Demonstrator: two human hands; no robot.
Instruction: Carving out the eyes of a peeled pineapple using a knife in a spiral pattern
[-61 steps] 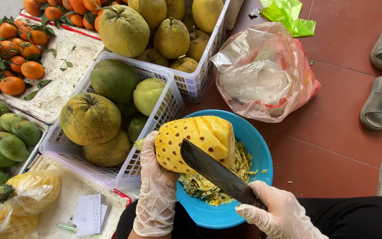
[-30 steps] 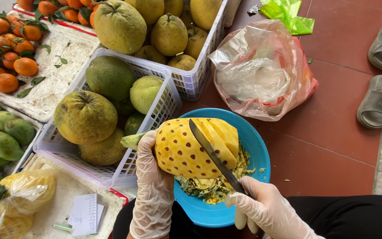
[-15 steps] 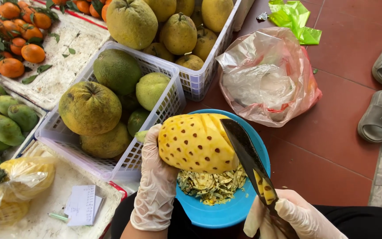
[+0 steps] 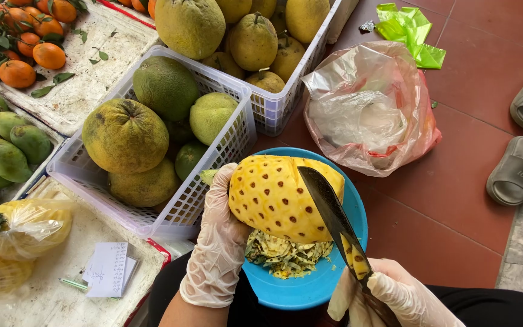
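In the head view, my left hand point(image 4: 219, 242), in a thin clear glove, was wrapped around the stem end of the peeled pineapple point(image 4: 276, 197), fingers curled under it, holding the fruit just above the blue bowl point(image 4: 310, 290) at lower centre of the frame. My right hand point(image 4: 394, 297), gloved too, was closed around the handle of the knife point(image 4: 334, 218) at the bottom right; the dark blade lay across the right side of the pineapple, with a yellow strip of flesh stuck on it near the handle. Trimmings point(image 4: 286, 254) lay heaped in the bowl under the fruit. To the left of the bowl stood a white basket point(image 4: 225, 151) of green pomelos, with a second basket of yellower ones above it. Oranges point(image 4: 19, 36) sat at upper left, mangoes point(image 4: 1, 151) at the left edge. A crumpled plastic bag point(image 4: 367, 109) lay on the red tiled floor at upper right, and 2 grey slippers point(image 4: 519, 169) at the right edge.
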